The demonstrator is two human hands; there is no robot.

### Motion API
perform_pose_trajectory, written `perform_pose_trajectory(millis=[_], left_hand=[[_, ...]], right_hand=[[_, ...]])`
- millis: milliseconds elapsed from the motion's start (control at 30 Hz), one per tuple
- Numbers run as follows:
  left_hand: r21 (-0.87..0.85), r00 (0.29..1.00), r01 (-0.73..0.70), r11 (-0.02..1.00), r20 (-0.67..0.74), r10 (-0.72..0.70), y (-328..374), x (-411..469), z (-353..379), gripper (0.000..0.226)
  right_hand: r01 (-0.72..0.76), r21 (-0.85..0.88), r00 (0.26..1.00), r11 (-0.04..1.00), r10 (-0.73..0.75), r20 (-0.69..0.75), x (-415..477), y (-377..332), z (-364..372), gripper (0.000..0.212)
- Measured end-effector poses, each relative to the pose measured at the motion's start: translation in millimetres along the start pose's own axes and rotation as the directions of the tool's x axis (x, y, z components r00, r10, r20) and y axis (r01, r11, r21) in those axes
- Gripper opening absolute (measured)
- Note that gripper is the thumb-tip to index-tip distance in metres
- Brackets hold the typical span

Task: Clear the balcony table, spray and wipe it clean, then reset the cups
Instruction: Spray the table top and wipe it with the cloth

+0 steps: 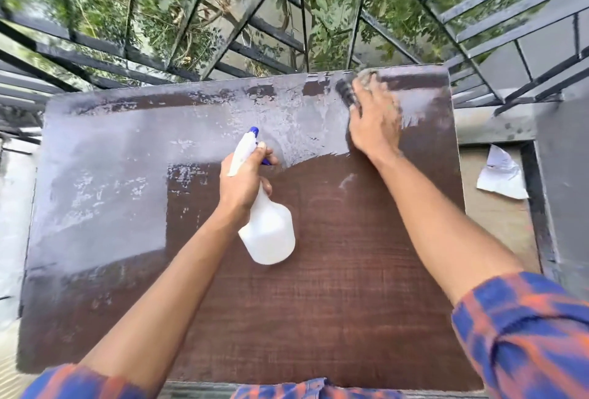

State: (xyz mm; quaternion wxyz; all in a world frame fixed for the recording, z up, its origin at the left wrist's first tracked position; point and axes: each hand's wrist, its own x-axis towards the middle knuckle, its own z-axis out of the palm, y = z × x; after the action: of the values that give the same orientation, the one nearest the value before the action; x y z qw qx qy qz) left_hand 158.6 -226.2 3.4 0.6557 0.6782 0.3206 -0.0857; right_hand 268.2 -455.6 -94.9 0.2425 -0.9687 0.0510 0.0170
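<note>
Over at nine o'clock on the brown table (pixel 334 303), the wood lay under a pale, wet-looking sheen that spread across the left half and along the far edge, with darker streaks showing through it toward eleven and twelve o'clock. Near the middle of the tabletop the person's left hand (pixel 243 181) was wrapped around the neck of a white spray bottle (pixel 269 232), the fingers curled tight and one finger by the blue trigger; the blue-tipped nozzle pointed toward twelve o'clock and the bottle's round body hung just above the wood, or on it, I could not tell which. A blue and orange checked sleeve (pixel 522 335) covered the right forearm near four o'clock. Further right, at about one o'clock near the far edge, the right hand (pixel 376 124) was pressed flat on a grey cloth (pixel 366 79), fingers spread over it, both blurred. No cups showed on the table. Beyond the far edge stood a black metal railing (pixel 191 57) with green foliage behind it. At three o'clock, off the table, a crumpled white paper (pixel 502 172) lay on a lower surface.
</note>
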Motion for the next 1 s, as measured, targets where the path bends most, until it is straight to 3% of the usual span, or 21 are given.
perform_pose_trajectory(millis=[100,167,233,300,333,367,433,467,567,667,767,867,1000], left_hand=[[-0.017,1.000,0.015,1.000,0.002,-0.015,2.2,1.5,5.6,0.020],[-0.006,1.000,-0.003,1.000,0.016,0.003,3.1,1.8,9.0,0.020],[0.006,0.999,-0.018,1.000,0.035,0.017,3.1,1.3,12.4,0.019],[-0.005,0.999,-0.009,1.000,0.050,0.009,3.1,-0.4,14.8,0.018],[-0.010,0.998,-0.006,1.000,0.055,0.007,2.7,-1.0,15.8,0.018],[-0.007,0.998,-0.009,1.000,0.058,0.010,2.4,-1.6,16.1,0.018],[-0.003,0.998,-0.021,1.000,0.060,0.022,2.5,-2.2,15.8,0.018],[-0.006,0.998,-0.023,1.000,0.061,0.023,2.7,-2.5,15.6,0.018],[-0.013,0.998,-0.013,1.000,0.064,0.014,1.6,-1.6,14.0,0.018],[-0.010,0.998,-0.008,1.000,0.056,0.009,1.7,-0.8,11.8,0.018],[-0.013,0.999,-0.004,1.000,0.043,0.004,3.4,1.2,7.7,0.020],[-0.018,1.000,0.002,1.000,0.008,-0.002,3.4,9.0,-0.2,0.021],[-0.062,1.000,-0.008,0.998,-0.010,0.008,5.6,19.4,-12.6,0.020]], right_hand=[[0.130,0.167,0.978,0.977,-0.154,0.139,-26.4,-17.6,3.6,0.060],[-0.022,0.449,0.974,0.893,-0.082,0.210,-27.1,-24.4,-12.6,0.066],[-0.262,0.762,0.958,0.592,0.066,0.277,-20.4,-22.6,-32.6,0.062],[-0.416,0.852,0.909,0.318,0.130,0.396,-8.7,-2.8,-49.1,0.049],[-0.426,0.829,0.905,0.363,0.152,0.398,-3.7,12.4,-56.5,0.045],[-0.418,0.761,0.908,0.496,0.215,0.358,-0.5,26.8,-64.2,0.043],[-0.364,0.522,0.926,0.771,0.360,0.113,5.8,58.3,-77.5,0.043],[-0.377,0.402,0.907,0.835,0.420,-0.022,5.9,69.3,-83.8,0.043],[-0.399,0.402,0.843,0.824,0.502,-0.191,0.1,71.9,-85.6,0.037],[-0.244,0.332,0.925,0.911,0.322,-0.204,-16.5,37.6,-62.2,0.031],[-0.161,0.131,0.980,0.978,0.174,-0.100,-30.2,6.0,-23.1,0.053],[-0.157,-0.099,0.984,0.983,0.148,-0.096,-27.7,1.4,3.2,0.066],[-0.193,-0.105,0.971,0.976,0.174,-0.163,9.4,13.8,5.2,0.057]])
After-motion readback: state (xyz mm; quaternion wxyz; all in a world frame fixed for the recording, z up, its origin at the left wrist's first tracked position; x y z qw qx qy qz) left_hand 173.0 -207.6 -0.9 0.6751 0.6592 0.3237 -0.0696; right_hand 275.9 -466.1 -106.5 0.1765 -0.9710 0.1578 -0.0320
